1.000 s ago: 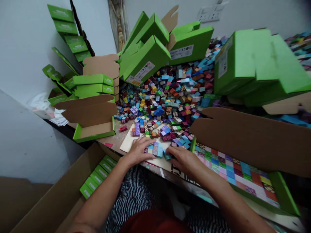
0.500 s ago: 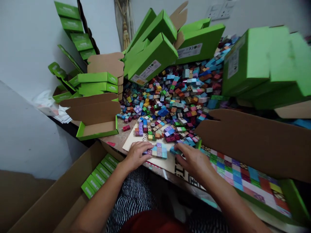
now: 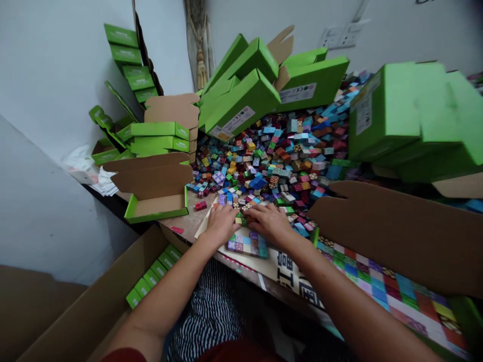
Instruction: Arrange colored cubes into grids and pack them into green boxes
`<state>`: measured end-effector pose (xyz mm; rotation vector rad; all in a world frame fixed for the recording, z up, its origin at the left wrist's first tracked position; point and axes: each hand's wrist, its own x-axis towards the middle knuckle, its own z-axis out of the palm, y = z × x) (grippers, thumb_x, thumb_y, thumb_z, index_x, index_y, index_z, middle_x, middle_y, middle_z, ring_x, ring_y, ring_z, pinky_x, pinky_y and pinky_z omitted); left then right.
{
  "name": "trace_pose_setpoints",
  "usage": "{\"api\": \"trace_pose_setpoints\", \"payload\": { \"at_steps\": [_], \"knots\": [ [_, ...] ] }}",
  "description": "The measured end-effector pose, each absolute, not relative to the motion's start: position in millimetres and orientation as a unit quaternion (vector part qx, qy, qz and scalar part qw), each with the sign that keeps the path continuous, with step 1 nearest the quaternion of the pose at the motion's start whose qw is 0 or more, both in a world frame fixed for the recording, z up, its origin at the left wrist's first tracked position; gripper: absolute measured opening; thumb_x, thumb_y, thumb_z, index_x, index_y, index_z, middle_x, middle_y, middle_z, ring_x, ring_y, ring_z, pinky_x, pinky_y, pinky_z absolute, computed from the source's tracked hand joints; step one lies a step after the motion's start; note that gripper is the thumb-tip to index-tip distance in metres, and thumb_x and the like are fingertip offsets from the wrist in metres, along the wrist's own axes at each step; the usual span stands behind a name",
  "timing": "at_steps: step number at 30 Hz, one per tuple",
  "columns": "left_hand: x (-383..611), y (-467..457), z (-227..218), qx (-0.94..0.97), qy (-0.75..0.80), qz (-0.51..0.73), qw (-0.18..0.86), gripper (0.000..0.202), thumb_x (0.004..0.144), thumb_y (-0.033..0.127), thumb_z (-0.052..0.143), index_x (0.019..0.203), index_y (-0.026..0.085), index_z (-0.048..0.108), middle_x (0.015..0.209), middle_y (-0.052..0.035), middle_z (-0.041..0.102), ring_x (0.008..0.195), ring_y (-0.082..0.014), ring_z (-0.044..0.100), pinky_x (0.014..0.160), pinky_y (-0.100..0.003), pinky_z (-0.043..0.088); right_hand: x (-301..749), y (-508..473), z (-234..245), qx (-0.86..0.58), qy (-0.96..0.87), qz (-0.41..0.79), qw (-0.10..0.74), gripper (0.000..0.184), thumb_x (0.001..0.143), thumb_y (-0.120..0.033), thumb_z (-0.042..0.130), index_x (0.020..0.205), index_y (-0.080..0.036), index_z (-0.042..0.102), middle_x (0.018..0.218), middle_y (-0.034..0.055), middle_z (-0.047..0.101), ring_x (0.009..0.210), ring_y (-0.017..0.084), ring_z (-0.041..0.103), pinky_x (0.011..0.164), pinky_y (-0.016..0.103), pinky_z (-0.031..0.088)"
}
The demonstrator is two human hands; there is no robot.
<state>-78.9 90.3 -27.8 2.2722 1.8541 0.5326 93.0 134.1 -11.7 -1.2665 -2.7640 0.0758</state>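
Observation:
My left hand (image 3: pixel 222 224) lies at the near edge of a pile of small patterned blocks (image 3: pixel 260 166), fingers stretched forward over some of them. From the right, my right hand (image 3: pixel 270 221) reaches in, its fingers extended over blocks at the same edge. A few green and yellow blocks (image 3: pixel 239 219) show between the two hands, touching the fingertips. Just below, a flat group of blocks (image 3: pixel 247 245) in purple, blue and teal sits in tight rows on a pale board (image 3: pixel 260 265) with dark printed characters. What lies under my fingers is partly hidden.
An open green box (image 3: pixel 156 203) stands left of the board. Another open box at right holds rows of coloured blocks (image 3: pixel 392 281). Green boxes (image 3: pixel 245 103) lean behind the pile, and more (image 3: pixel 403 110) stand at right. A carton with small green boxes (image 3: pixel 154 276) is at lower left.
Both hands have moved forward off the flat block group to the pile's edge, the right one also leftward. The block group now lies uncovered and looks larger. The camera view has shifted slightly.

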Motion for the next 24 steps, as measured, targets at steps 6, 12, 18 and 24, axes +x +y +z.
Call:
{"api": "trace_pose_setpoints", "payload": {
  "at_steps": [6,12,18,24],
  "knots": [
    [-82.1,89.6,-22.5,0.777,0.604,0.146,0.098,0.020,0.081,0.022,0.068,0.100,0.021,0.063,0.101,-0.0054,0.062,0.101,-0.0288,0.055,0.094,-0.048,0.040,123.1,140.5,-18.0,-0.481,-0.876,0.019,0.028,0.031,0.088,-0.027,0.049,0.115,-0.027,0.063,0.122,0.0087,0.058,0.105,0.029,0.050,0.075,0.037,0.036],
    [-86.7,93.3,-17.4,0.787,0.596,0.119,0.104,0.029,0.084,0.028,0.065,0.112,0.021,0.060,0.115,-0.0064,0.058,0.108,-0.0266,0.053,0.096,-0.043,0.041,118.2,139.1,-29.1,-0.505,-0.861,0.035,0.054,0.036,0.086,-0.025,0.050,0.120,-0.031,0.062,0.128,0.0067,0.056,0.110,0.029,0.049,0.079,0.040,0.038],
    [-87.2,99.7,-15.1,0.804,0.576,0.094,0.110,0.019,0.088,0.025,0.060,0.107,0.023,0.062,0.109,-0.0043,0.060,0.107,-0.0247,0.054,0.095,-0.042,0.041,124.1,114.9,-30.3,-0.500,-0.847,-0.010,0.180,0.031,0.087,-0.026,0.052,0.115,-0.027,0.064,0.124,0.0088,0.058,0.107,0.030,0.052,0.080,0.042,0.040],
    [-83.3,107.1,-12.9,0.825,0.547,0.059,0.128,0.032,0.089,0.029,0.058,0.121,0.027,0.058,0.110,-0.0060,0.060,0.103,-0.0252,0.056,0.087,-0.037,0.045,135.3,69.3,-37.6,-0.415,-0.878,0.063,0.229,0.030,0.090,-0.025,0.047,0.115,-0.022,0.064,0.096,0.0078,0.061,0.080,0.019,0.060,0.068,0.030,0.047]
  ]
}}
